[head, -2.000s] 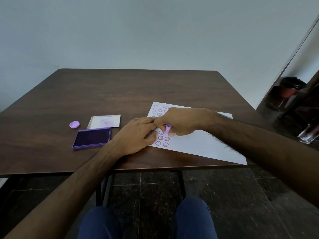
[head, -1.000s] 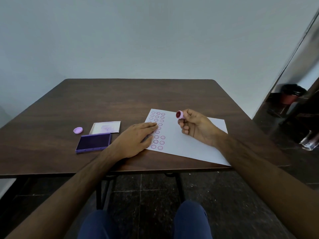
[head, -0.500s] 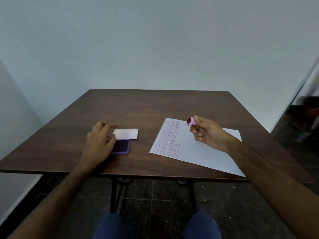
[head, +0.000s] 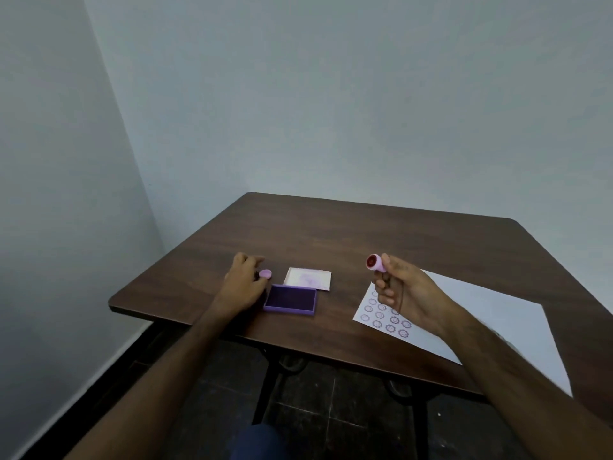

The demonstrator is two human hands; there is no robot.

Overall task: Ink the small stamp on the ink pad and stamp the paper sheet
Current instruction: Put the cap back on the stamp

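The stamp (head: 375, 263) is gripped in the right hand (head: 403, 293), raised above the paper (head: 491, 313). The left hand (head: 243, 283), fingers loosely curled, is rested on the table (head: 348, 234) left of the pad (head: 291, 299), touching a cap (head: 265, 274).

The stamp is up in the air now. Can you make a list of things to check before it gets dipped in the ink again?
1. Stamp held firmly in the right hand: ok.
2. Ink pad open, with nothing on the ink: ok.
3. Left hand clear of the ink pad: cannot tell, it sits right at the pad's left edge, by the small cap.
4. Paper lying flat on the table: ok.
5. Room left on the paper for more prints: ok, the right part is blank.
6. Ink left on the stamp face: cannot tell.
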